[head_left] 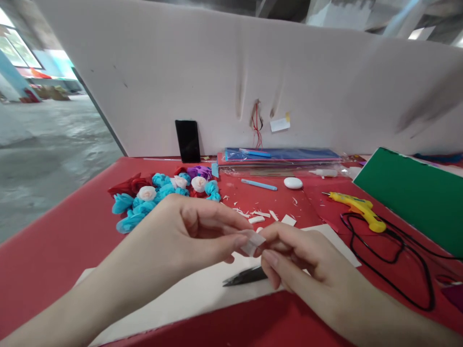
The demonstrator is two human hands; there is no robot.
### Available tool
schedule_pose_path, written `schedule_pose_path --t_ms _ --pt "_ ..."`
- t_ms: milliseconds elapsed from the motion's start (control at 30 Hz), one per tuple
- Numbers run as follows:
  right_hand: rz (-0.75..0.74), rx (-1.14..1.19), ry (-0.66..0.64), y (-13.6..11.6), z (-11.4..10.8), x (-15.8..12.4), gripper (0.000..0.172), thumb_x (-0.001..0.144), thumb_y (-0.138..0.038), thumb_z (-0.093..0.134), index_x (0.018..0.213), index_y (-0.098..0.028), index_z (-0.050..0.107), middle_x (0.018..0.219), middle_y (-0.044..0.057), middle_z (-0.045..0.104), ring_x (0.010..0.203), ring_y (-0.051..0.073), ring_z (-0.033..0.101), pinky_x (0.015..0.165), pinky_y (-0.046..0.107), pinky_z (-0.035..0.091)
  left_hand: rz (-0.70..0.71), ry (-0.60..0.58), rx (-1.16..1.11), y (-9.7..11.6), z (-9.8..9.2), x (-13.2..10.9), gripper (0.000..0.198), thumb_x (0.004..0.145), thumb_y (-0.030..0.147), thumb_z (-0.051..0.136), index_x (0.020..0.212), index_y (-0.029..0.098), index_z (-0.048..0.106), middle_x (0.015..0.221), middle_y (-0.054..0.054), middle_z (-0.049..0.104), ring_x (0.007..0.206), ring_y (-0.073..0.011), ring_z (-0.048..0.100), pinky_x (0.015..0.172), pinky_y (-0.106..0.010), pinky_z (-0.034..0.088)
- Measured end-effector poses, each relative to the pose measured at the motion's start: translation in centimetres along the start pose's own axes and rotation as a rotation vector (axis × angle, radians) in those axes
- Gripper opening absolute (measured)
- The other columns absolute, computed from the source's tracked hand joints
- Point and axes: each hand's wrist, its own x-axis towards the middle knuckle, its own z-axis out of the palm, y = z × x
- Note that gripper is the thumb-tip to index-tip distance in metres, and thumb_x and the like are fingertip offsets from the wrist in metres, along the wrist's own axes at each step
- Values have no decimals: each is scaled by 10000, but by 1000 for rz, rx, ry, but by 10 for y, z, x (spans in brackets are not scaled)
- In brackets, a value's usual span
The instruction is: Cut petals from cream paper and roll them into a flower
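Observation:
Between my hands is a small, translucent whitish piece of paper (252, 242), slightly folded. My left hand (195, 236) pinches its left side between thumb and fingers. My right hand (300, 260) has its fingers closed at the right edge of the same piece. Below them, a black pointed tool (248, 276) shows over the white board (173, 303); its rear end is hidden behind my right hand, and I cannot tell whether those fingers hold it. White paper scraps (256, 219) are scattered just beyond my fingertips on the red table (231, 323).
Blue, white, red and purple fabric-like flowers (162, 193) lie at left. A phone (188, 141) leans on the white panel (162, 72). Farther back are a light blue pen (259, 185), a white oval object (292, 183) and plastic-wrapped sheets (289, 155). A yellow glue gun (358, 209) and green board (415, 197) lie right.

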Motion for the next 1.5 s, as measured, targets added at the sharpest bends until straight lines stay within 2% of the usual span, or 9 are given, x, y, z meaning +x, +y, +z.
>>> schedule_pose_path --t_ms 167,267,367,500,700,900,1067,1233,1500 --pt "-50 -61 57 1 3 2 162 891 -229 408 823 -264 551 537 -61 437 442 72 332 394 195 243 34 -10 15 -3 -1 3 82 693 210 673 711 266 730 624 33 726 574 -152 689 480 -138 553" --pt "-69 -58 73 1 3 3 184 881 -202 410 813 -242 576 532 -56 432 425 62 326 378 187 235 -15 -15 41 -1 -1 4 87 715 216 651 732 258 725 647 36 730 598 -155 691 479 -143 548" --pt "-44 44 58 -1 2 4 188 879 -174 401 824 -222 574 534 -62 415 402 39 335 369 157 250 -65 -24 48 1 0 4 96 724 202 651 742 266 720 675 53 734 639 -134 690 519 -113 529" --pt "14 201 39 -2 3 5 160 883 -181 412 818 -193 558 550 -63 450 369 5 335 344 120 248 -40 -43 -6 1 -1 2 108 749 216 644 789 281 720 731 62 738 696 -113 683 595 -89 510" --pt "33 329 57 -2 2 6 136 858 -129 429 819 -182 548 556 -58 489 359 -9 315 332 102 236 4 83 103 -5 -5 -2 159 808 295 578 896 333 705 835 73 733 690 -81 641 508 -43 453" --pt "60 397 68 -7 1 7 157 838 -89 410 777 -169 531 521 -61 470 357 -5 317 328 101 228 8 85 87 -12 -7 -1 142 794 312 596 875 343 709 906 84 726 729 -96 638 532 -51 463" --pt "69 403 51 -8 -1 8 155 816 -75 423 765 -161 542 509 -58 478 351 -5 315 329 106 218 3 103 207 -9 -8 -2 149 791 335 583 863 335 714 912 74 724 726 -121 639 532 -92 468" --pt "72 384 51 -6 -1 10 134 817 -86 435 750 -146 534 515 -51 492 342 -7 325 317 111 207 25 87 293 -5 -7 -3 219 794 385 556 959 333 690 919 56 720 712 -145 642 465 -119 445" --pt "62 361 52 -5 3 6 109 837 -122 459 787 -156 549 532 -57 488 354 -10 324 327 106 223 37 134 208 -5 -6 -1 147 780 360 575 872 338 689 964 93 708 790 -132 659 542 -87 474"
